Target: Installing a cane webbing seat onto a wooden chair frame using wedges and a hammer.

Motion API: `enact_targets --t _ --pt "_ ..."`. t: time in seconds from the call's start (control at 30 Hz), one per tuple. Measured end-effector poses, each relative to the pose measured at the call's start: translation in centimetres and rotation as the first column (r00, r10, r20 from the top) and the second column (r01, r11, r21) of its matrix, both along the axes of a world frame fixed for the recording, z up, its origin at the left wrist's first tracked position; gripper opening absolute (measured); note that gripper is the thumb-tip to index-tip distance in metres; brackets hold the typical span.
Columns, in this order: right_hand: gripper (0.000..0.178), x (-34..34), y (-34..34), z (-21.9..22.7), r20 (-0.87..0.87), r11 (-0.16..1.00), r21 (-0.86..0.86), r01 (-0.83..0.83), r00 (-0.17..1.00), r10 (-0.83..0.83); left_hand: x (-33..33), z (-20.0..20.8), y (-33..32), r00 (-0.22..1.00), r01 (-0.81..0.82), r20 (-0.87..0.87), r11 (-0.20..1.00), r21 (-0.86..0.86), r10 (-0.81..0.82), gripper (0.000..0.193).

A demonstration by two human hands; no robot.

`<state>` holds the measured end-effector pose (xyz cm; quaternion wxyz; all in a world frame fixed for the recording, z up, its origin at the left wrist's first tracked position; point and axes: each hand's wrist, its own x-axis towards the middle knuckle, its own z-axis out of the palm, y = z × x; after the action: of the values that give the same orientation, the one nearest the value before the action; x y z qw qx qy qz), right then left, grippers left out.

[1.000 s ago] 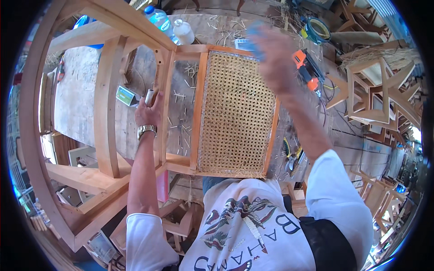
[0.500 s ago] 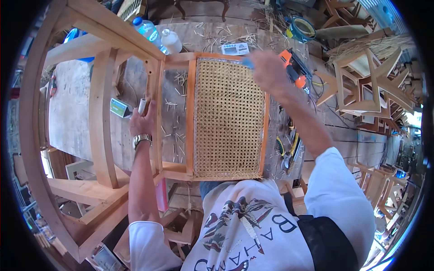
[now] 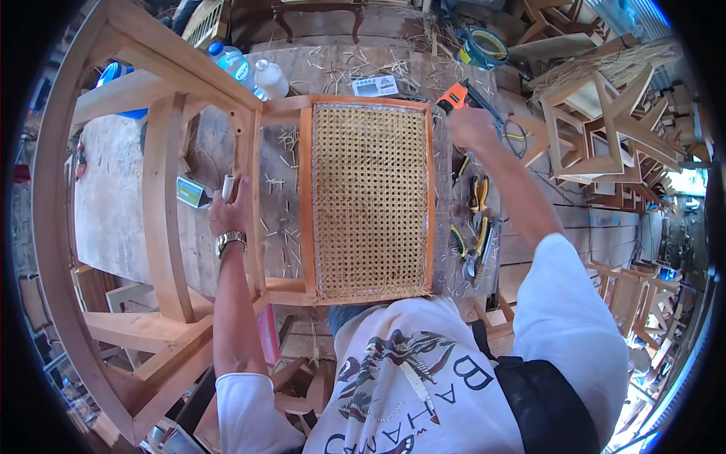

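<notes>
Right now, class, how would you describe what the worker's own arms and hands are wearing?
White short sleeves leave both forearms bare. The left hand has a shiny, metal-looking watch band at its wrist. The right hand shows no band or glove.

plank floor point(image 3: 605, 240) | wooden frames point(image 3: 643, 144) piled right | curved-leg furniture point(image 3: 318, 9) beyond | daylight point(image 3: 690, 181) far right

left hand point(image 3: 229, 213): at wooden frame point(image 3: 164, 204) | right hand point(image 3: 475, 129): beside orange tool point(image 3: 454, 96)
</notes>
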<state>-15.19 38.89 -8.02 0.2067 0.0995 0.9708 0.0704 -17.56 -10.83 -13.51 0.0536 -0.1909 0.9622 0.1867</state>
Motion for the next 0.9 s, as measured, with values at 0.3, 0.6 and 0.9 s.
enact_targets --t 0.3,0.6,0.9 --pt "0.045 0.8 -4.2 -3.4 -0.787 0.927 -0.016 -0.373 0.577 0.218 0.0 0.4 0.2 0.999 0.002 0.033 1.000 0.021 -0.002 0.082" --pt "0.017 -4.8 -12.9 -7.9 -0.569 0.890 -0.380 0.253 0.695 -0.441 -0.1 0.8 0.2 0.999 -0.017 0.048 1.000 -0.002 0.017 0.086" --pt "0.043 -5.6 -32.4 1.3 -0.751 0.113 -0.650 -0.751 0.614 -0.243 -0.7 -2.5 -2.2 0.990 0.025 -0.133 0.847 0.531 0.054 0.081"
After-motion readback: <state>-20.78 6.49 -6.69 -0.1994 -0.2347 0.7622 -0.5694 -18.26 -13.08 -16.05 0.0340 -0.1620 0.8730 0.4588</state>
